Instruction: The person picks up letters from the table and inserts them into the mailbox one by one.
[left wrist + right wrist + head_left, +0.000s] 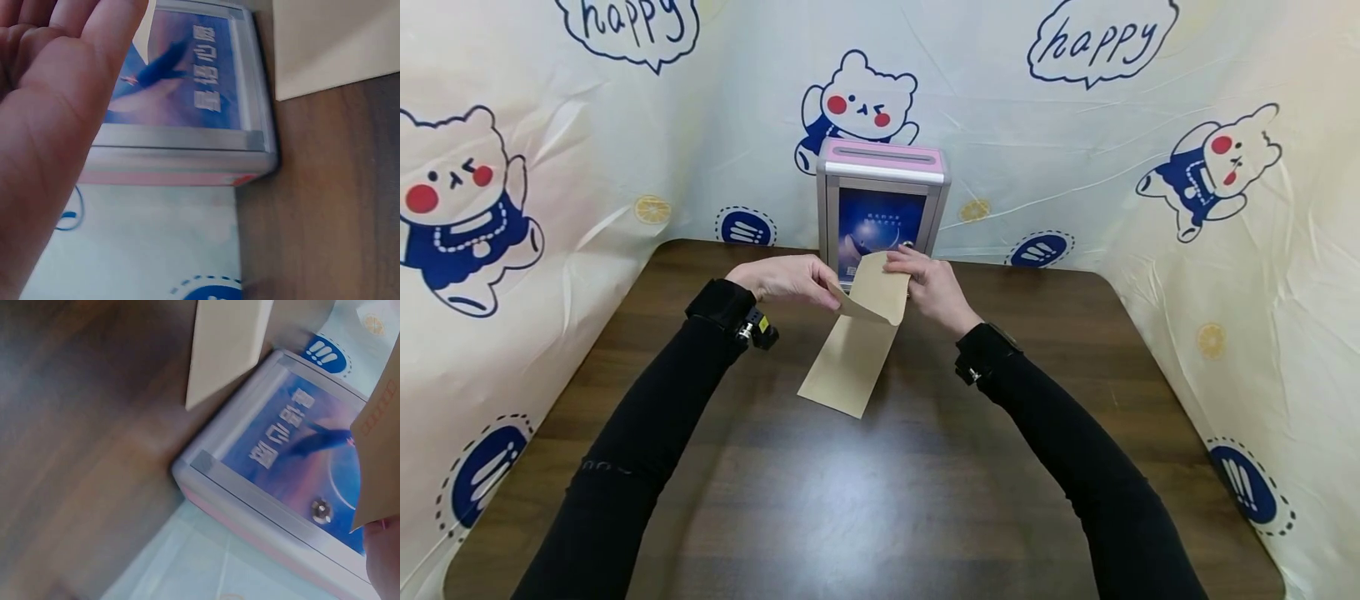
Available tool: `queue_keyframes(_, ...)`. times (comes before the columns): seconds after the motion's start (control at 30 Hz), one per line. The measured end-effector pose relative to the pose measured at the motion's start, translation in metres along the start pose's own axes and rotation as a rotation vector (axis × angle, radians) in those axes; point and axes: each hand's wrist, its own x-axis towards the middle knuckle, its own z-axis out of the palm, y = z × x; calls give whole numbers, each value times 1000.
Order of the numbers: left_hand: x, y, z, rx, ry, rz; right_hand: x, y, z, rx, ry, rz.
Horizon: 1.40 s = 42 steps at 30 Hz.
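Both hands hold tan paper, an envelope, in front of a slotted box. The left hand [793, 279] pinches a raised edge of the envelope [880, 287] from the left. On the other side the right hand [932, 287] grips its upper right, thumb and fingers at the edge. Red postcode squares show on the envelope [381, 437] in the right wrist view. A longer tan panel [850, 362] slants below it toward me; I cannot tell whether it is the same envelope or another. Behind stands the silver-framed box [938, 212], partly hidden by paper and hands.
The box has a pink top with a long slot [883, 152], a blue picture front [880, 218] and a round lock [321, 511]. It stands at the back of the brown wooden table [850, 508]. A printed cloth [985, 133] encloses the back and sides.
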Motion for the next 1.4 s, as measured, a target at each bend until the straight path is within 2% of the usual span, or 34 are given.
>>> queue_keyframes(0.13,0,19,1,71,18,34,7,-7,-13,18,20,-17)
queue_keyframes(0.3,-3,53,0,134,51,70,20,-19,-35,41,61,-50)
queue_keyframes(0.53,-11,103,-5,142,98,86,36,-35,-61,23,133,-67)
queue_keyframes(0.7,-19,131,-8,127,159,118,46,-44,-70,31,169,-40)
queue_keyframes(0.97,-31,165,-7,132,281,200,65,-53,-86,107,200,56)
queue_keyframes(1.2,-36,188,-8,182,400,318,84,-57,-98,147,210,33)
queue_keyframes(1.4,-34,198,-8,182,485,436,97,-56,-102,179,209,35)
